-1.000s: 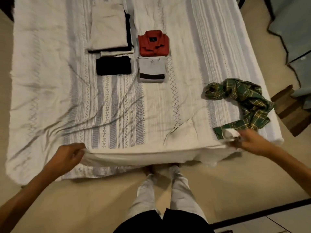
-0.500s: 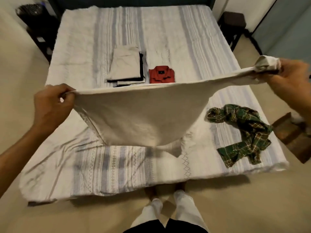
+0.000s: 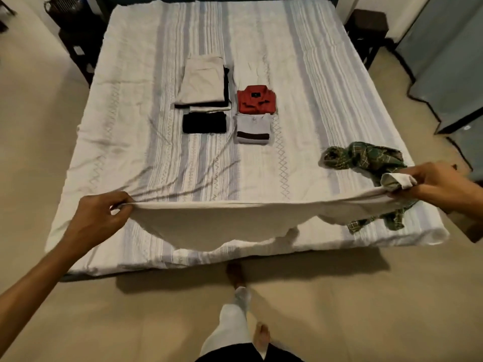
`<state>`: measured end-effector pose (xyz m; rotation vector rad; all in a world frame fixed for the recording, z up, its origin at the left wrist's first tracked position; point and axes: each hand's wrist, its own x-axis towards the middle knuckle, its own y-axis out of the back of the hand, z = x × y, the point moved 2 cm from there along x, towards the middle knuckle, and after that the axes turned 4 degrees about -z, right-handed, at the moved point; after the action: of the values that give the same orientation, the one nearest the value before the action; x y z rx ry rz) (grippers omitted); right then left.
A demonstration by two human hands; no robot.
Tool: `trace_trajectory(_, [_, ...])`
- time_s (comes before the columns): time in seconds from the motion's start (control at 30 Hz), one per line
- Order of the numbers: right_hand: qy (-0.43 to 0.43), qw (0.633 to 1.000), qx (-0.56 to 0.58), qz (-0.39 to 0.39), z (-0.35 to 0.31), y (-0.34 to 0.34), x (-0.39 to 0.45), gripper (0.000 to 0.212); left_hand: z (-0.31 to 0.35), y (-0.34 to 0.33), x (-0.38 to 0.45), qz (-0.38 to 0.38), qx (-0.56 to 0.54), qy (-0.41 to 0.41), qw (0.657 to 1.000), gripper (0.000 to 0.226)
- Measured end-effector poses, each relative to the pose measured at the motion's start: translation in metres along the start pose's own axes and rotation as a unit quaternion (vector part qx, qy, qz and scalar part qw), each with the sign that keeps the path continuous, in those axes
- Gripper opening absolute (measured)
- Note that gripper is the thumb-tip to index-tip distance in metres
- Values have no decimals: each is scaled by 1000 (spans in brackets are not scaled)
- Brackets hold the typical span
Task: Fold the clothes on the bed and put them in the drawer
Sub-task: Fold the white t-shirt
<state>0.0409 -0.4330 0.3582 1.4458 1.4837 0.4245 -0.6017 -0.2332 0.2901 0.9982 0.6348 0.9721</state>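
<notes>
White cloth (image 3: 222, 226) hangs in a long strip between the person's two hands, over the near edge of the bed (image 3: 130, 105). It looks like a shirt or some other piece of clothing, but I cannot tell which. The left hand (image 3: 100, 218) has its fingers curled around one end of it, near the near left corner of the bed. The right hand (image 3: 436, 184) pinches the other end, close to the near right corner, and a rolled cuff (image 3: 397, 180) sticks out past its fingers. The top edge of the cloth is pulled straight and the middle sags down until it touches the striped bed cover.

A crumpled green checked shirt (image 3: 366, 158) lies by the right edge of the bed, just past the right hand. Part of it pokes out from under the white cloth.

In the middle of the bed sit the folded clothes. A beige folded piece (image 3: 202, 82) lies on top of a dark one, with a pale one under that. A black folded piece (image 3: 204, 122) sits just in front of that pile. Beside them is a folded red shirt (image 3: 256, 99), and a folded grey top with a dark stripe (image 3: 253, 129) is right in front of it.

The person stands on the tan floor (image 3: 339, 309) at the foot of the bed. A dark side table (image 3: 368, 24) stands by the far right corner.
</notes>
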Motion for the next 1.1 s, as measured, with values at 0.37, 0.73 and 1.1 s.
trace_trajectory(0.37, [10,1000,4,8,31,-21,-117,33,27,19,-90,-3,18,-50,999,35])
trace_trajectory(0.73, [-64,993,76,64,-20,-30,5,7,-18,-25,16,13,-115,109,987,19])
trace_trajectory(1.1, [-147,988,32,23,-9,-119,369,28,-165,-184,221,-39,-112,201,972,35])
